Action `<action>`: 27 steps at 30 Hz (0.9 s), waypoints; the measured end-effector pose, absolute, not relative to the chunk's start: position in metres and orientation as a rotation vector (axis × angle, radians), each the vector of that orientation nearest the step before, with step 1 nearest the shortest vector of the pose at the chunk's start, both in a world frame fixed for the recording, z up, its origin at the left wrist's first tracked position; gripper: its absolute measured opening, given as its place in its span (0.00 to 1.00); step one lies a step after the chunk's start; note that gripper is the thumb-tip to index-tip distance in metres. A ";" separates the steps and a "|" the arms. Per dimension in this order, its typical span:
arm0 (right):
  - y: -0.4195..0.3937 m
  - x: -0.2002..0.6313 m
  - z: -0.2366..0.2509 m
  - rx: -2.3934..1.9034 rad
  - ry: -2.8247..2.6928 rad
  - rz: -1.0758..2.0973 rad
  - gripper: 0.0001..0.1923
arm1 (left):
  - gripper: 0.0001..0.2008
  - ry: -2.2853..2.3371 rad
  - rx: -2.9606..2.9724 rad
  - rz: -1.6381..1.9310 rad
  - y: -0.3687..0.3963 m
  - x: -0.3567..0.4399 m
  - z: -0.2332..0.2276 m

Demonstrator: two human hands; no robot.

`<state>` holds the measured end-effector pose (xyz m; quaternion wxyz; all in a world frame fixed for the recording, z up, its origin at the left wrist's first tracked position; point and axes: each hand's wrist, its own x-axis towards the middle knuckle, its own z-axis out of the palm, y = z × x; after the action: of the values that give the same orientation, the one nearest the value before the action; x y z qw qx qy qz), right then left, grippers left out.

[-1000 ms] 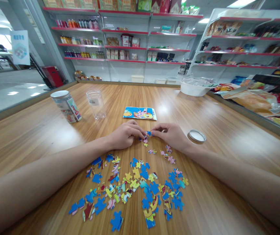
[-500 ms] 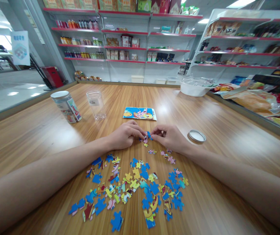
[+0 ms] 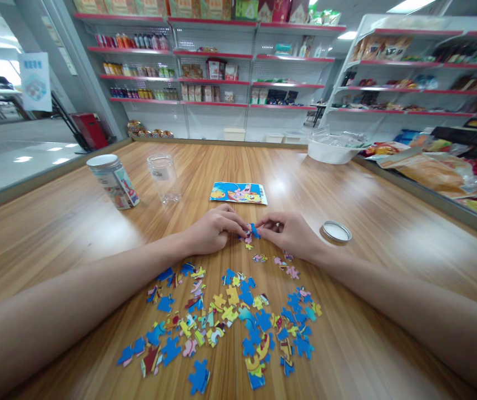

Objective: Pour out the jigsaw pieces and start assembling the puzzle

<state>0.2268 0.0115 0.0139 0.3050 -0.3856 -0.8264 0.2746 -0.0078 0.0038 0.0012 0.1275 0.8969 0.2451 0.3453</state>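
Observation:
My left hand (image 3: 218,229) rests on the table, its fingertips closed on a small joined cluster of pink and blue puzzle pieces (image 3: 248,239). From the other side my right hand (image 3: 286,232) pinches a blue puzzle piece (image 3: 255,230) at the cluster's right edge; the fingers hide part of it. A few pink and yellow pieces (image 3: 259,258) lie just below the hands. Nearer to me spread many loose puzzle pieces (image 3: 230,311), mostly blue and yellow. Beyond the hands lies a picture card (image 3: 238,193) with cartoon figures on blue.
At the left stand a lidded jar (image 3: 113,181) with a printed label and an open clear jar (image 3: 164,179). A round metal-rimmed lid (image 3: 336,231) lies right of my right hand. A white basin (image 3: 332,151) and packaged goods (image 3: 434,172) are at the far right.
Both hands stay almost in place at the cluster. The blue piece by my right fingertips seems to have shifted very slightly; the other pieces lie as before.

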 end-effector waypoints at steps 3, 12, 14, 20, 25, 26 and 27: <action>0.011 0.227 0.012 -1.000 -2.232 0.637 0.11 | 0.28 0.713 2.614 1.002 0.005 -0.008 0.000; 0.010 0.228 0.011 -0.951 -2.313 0.486 0.06 | 0.28 0.684 2.647 1.028 0.005 -0.008 0.000; 0.011 0.228 0.011 -0.945 -2.315 0.483 0.04 | 0.28 0.690 2.643 1.024 0.005 -0.008 0.000; 0.010 0.229 0.011 -0.919 -2.325 0.487 0.03 | 0.27 0.713 2.634 1.016 0.004 -0.008 0.000; 0.010 0.229 0.012 -0.909 -2.345 0.464 0.05 | 0.27 0.699 2.642 1.033 0.005 -0.008 0.000; 0.010 0.228 0.012 -0.905 -2.346 0.462 0.07 | 0.27 0.702 2.644 1.033 0.005 -0.008 -0.001; 0.011 0.228 0.012 -0.900 -2.348 0.460 0.09 | 0.27 0.706 2.644 1.035 0.005 -0.008 -0.001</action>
<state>0.2284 0.0107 0.0119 0.2884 -0.3370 -0.8796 0.1723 -0.0083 0.0051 -0.0009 0.1078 0.8985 0.2399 0.3516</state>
